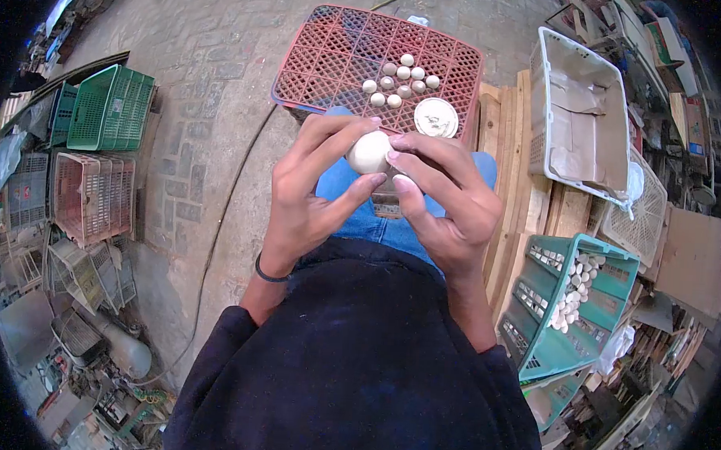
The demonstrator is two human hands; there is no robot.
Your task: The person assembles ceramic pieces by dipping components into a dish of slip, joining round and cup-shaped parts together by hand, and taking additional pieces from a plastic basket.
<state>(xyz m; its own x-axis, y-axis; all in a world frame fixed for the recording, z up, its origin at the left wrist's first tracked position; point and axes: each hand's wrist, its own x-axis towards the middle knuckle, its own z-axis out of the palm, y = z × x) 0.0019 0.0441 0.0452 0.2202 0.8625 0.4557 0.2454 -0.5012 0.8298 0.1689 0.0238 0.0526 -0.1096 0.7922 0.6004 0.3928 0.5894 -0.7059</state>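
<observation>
Fingers (428, 176) of the left hand (298, 186) and right hand (463, 212) pinch a smooth off-white ball (369, 153); a green slatted plastic crate (606, 316) holds small whitish rounded pieces (572, 294).

Red lattice crate (324, 50): pale balls (405, 92), round white disc (436, 118) atop.

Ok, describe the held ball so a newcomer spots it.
Find the red crate at the top centre. Just below in view, the left hand and right hand hold a pale ball. Unlike the loose balls on the crate, this one is held.
</observation>
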